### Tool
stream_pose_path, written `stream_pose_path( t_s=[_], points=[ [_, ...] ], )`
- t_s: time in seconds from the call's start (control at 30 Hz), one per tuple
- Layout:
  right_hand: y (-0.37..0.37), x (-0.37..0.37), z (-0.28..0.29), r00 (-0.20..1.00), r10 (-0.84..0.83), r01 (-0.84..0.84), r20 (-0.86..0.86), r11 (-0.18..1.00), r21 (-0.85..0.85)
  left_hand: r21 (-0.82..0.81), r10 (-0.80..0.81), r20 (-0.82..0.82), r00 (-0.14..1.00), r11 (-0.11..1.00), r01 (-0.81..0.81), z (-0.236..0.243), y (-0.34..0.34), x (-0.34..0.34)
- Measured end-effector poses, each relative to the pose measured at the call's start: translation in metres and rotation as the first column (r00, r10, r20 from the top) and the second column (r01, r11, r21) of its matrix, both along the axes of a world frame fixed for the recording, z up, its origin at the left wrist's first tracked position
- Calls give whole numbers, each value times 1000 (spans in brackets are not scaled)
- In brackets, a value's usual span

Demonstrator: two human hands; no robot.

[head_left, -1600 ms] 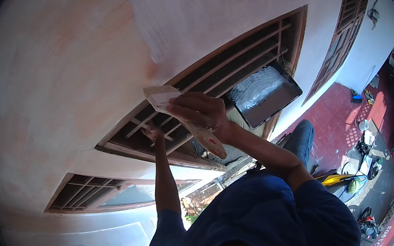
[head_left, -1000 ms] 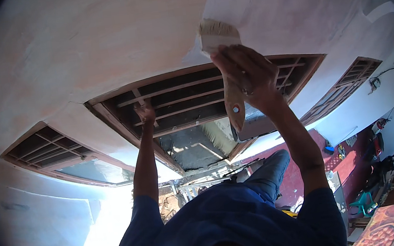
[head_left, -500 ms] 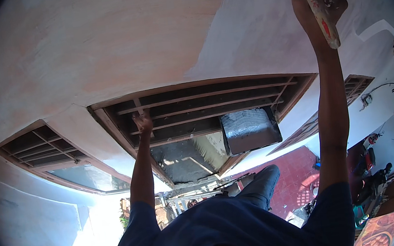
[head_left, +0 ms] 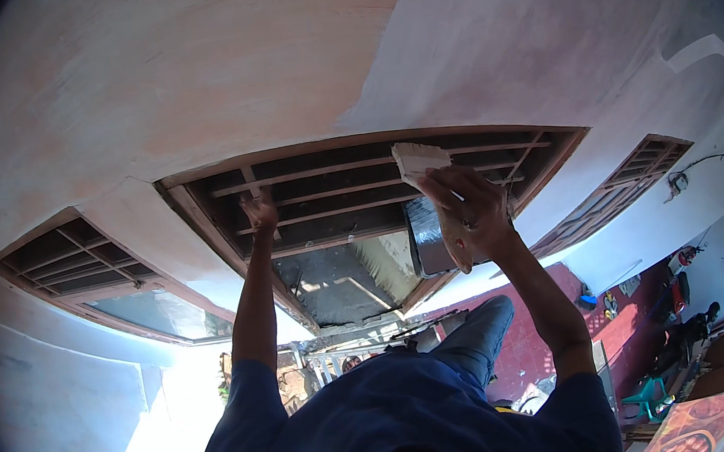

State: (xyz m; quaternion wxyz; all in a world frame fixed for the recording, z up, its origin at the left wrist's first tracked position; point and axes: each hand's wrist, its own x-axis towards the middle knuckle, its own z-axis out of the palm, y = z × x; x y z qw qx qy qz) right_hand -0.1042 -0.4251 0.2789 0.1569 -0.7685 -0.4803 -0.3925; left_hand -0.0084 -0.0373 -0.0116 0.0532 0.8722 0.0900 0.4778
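Observation:
My right hand is closed around the handle of a wide paintbrush, its pale bristles pointing up and left before the window slats. Just behind that hand is a dark paint tray with shiny wet-looking paint, partly hidden by my fingers and the brush handle. My left hand grips an upright wooden bar of the window grille, arm stretched upward. Above the window, the wall carries a pale painted area on the right, beside a pinkish-beige area.
The brown window frame spans the middle, with horizontal slats and glass below. Smaller windows sit on the left and right. Far below are a red tiled floor, a green plastic chair and a white railing.
My right hand has come down and left from high on the wall with the paintbrush, to in front of the paint tray. My left hand still holds the bar.

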Motion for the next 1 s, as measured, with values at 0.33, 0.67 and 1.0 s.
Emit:
stream_pose_path(
  t_s=[0.33, 0.67, 1.0],
  points=[
    [46, 13, 47, 992, 130, -130, 12, 992, 7, 68, 43, 75, 996, 997, -48, 2, -5, -2],
    [25, 27, 84, 969, 232, -227, -82, 972, 67, 63, 12, 26, 1000, 998, -13, -1, -3, -4],
    [7, 50, 311, 806, 206, -321, 554, 940, 117, -59, -28, 31, 999, 998, 30, 9, -14, -8]
  ],
)
